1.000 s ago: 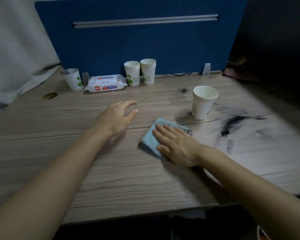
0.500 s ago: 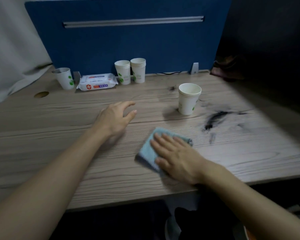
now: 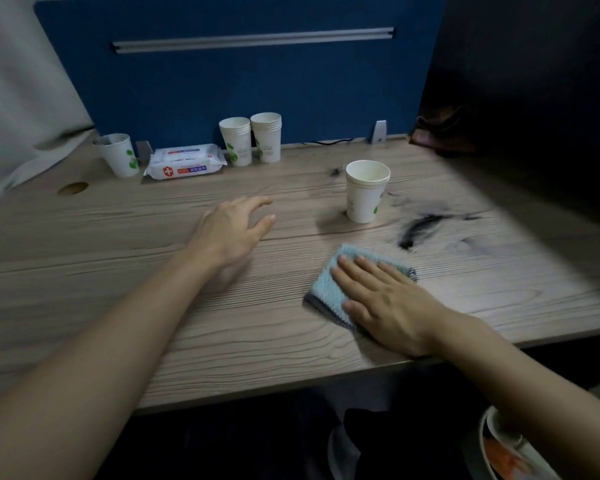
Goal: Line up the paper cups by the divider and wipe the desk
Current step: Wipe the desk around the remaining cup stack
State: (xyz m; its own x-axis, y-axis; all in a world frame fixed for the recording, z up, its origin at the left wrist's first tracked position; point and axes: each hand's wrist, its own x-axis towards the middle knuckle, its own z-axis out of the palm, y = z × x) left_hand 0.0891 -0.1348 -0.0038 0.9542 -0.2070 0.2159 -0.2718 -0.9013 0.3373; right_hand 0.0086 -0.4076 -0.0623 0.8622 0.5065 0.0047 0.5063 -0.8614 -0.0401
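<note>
The right hand [image 3: 385,299] lies flat on a folded blue cloth [image 3: 333,285], fingers straight and pressing it to the wooden desk [image 3: 118,244] near the front edge. The left hand [image 3: 231,230] rests on the desk to the left of it, fingers loosely spread and slightly bent, grasping nothing.

One paper cup [image 3: 366,190] stands upright alone in the middle of the desk, well apart from the blue divider [image 3: 257,81]. Just to its right is a dark smear [image 3: 420,230] on the wood, near the cloth's far corner.

Against the divider stand two stacks of cups [image 3: 250,140], touching side by side, each printed with a green leaf mark. Left of them lies a wipes pack [image 3: 184,162] with a red-cross badge; its lettering is too small to read. A further cup [image 3: 118,154] stands at its left end.
</note>
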